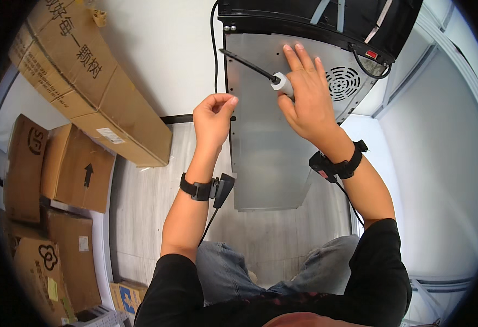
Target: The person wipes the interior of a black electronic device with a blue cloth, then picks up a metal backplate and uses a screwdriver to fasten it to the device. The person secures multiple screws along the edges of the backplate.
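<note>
A grey metal back panel (260, 158) of a tall appliance stands in front of me, under a black top section (315, 16). My right hand (307, 98) lies flat against the panel, gripping a screwdriver (260, 72) by its white handle; the dark shaft points up-left onto the panel. My left hand (212, 117) is at the panel's left edge, fingers pinched together near a row of small holes; whether it holds anything is hidden. Both wrists carry black bands with small devices.
A round vent grille (341, 82) and a red switch (371, 54) sit at the panel's upper right. A black cable (215, 49) runs down the white wall. Cardboard boxes (86, 87) lean and stack at the left. My knees (282, 272) rest on the grey floor.
</note>
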The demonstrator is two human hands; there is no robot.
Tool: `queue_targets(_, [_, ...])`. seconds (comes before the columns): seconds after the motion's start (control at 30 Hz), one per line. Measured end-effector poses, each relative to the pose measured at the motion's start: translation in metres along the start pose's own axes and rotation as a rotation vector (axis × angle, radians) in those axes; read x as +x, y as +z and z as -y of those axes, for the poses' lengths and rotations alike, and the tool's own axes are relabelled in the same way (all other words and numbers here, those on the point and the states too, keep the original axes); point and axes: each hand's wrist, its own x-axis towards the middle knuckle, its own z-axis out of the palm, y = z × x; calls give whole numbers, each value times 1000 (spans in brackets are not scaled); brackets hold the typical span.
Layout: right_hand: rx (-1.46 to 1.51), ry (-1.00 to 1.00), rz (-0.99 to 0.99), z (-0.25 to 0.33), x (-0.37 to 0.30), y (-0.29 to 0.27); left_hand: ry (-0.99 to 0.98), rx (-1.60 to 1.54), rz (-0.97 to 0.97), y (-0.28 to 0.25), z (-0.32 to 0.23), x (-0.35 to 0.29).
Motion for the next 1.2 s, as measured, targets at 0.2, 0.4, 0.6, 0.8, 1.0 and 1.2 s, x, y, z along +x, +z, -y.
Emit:
queue_targets(0.2, [-51, 26, 18, -1, 1, 15, -27, 351, 203, -27, 41, 5])
queue_targets(0.4, [-72, 20, -44, -5, 0, 32, -53, 445, 235, -23, 67, 3])
queue_targets(0.6, [-33, 9, -66, -11, -2, 29, 35, 425, 185, -25, 77, 5])
queue_targets(0.8, [-5, 15, -44, -10, -2, 27, -11, 391, 124, -19, 80, -8])
queue_targets(1.0, [-11, 5, -86, -9, -1, 26, 46, 399, 23, -14, 77, -11])
queue_targets(1.2, [-8, 4, -94, -8, 0, 23, 18, 428, -23, -12, 74, -8])
